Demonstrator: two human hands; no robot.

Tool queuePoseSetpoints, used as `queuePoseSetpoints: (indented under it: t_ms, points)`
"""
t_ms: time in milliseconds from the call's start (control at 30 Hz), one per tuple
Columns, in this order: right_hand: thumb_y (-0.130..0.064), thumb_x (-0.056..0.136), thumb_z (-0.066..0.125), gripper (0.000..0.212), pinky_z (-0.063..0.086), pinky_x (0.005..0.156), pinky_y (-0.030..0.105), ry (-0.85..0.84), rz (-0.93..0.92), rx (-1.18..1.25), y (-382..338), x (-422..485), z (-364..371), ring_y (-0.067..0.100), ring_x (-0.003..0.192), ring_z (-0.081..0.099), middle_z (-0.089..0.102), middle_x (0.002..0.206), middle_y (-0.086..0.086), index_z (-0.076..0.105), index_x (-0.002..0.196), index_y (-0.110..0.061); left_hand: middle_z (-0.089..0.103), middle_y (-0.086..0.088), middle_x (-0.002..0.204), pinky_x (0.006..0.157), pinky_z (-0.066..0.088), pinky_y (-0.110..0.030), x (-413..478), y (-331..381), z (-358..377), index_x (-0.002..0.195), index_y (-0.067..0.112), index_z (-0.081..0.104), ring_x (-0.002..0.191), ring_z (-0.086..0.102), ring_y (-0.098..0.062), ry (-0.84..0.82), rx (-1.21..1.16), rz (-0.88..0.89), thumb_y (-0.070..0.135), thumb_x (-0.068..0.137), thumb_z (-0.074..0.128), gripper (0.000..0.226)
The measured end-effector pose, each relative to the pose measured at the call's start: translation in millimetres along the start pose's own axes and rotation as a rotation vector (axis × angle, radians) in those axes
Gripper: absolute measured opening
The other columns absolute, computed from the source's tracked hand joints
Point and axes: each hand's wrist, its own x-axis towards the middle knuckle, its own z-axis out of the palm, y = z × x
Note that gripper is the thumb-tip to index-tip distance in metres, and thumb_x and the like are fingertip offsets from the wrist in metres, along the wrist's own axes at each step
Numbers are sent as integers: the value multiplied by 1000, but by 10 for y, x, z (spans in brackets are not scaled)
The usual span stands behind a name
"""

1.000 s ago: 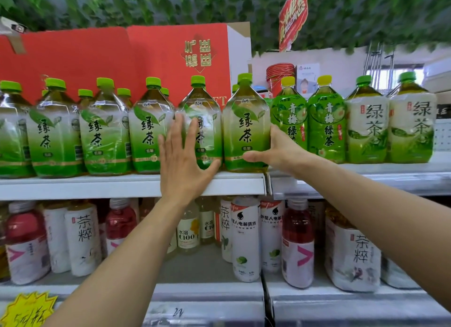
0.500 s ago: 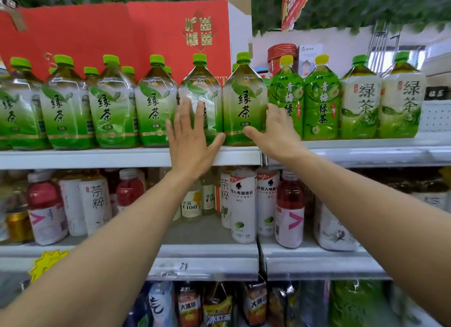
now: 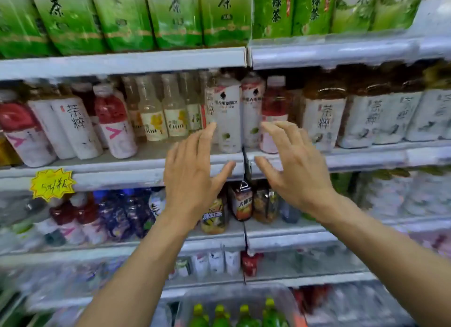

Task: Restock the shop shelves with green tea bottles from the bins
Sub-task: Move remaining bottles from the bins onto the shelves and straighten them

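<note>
Now | bin (image 3: 291, 302) at btm edge, green-cap bottles (image 3: 220, 314) upright inside | L hand (image 3: 192, 178) & R hand (image 3: 297, 170) side by side in mid-air, fingers spread, holding nothing, in front of mid shelf (image 3: 122, 170) | white-label bottles (image 3: 228, 117) just behind fingertips | green tea bottles (image 3: 170, 14) in row on top shelf (image 3: 122, 62)
</note>
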Motion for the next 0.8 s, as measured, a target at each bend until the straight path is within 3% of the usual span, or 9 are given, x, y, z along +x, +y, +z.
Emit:
queuePoseSetpoints:
  t_ms: [333,467,700,800]
  points:
    - [-34,94,60,56,51,74,43,-360,174,96,344,-1294,442,33,119,52,51,136,9,45,145,-15,54,-7,139,92,47,-45,-1259,344,569,150,17,42,126,52,-30,-455,-120,-202,52,92,54,69]
    - [-34,97,57,56,51,82,45,-537,280,155,532,-1806,621,32,124,48,48,137,9,40,147,-17,50,-2,144,90,47,-43,-1804,406,776,151,22,38,130,49,-27,-606,-127,-330,50,95,57,66]
    - [-42,99,52,53,50,86,43,-827,429,241,744,-2806,1125,26,127,48,47,141,4,38,147,-22,45,0,148,101,45,-42,-2858,444,1140,150,24,38,136,44,-23,-870,-157,-662,49,96,56,62]
    - [-33,98,56,57,47,96,43,-986,511,316,731,-3258,1370,29,128,47,46,142,8,36,150,-19,44,-4,151,103,41,-37,-3302,441,1284,151,21,38,138,42,-24,-978,-166,-770,44,96,58,62]
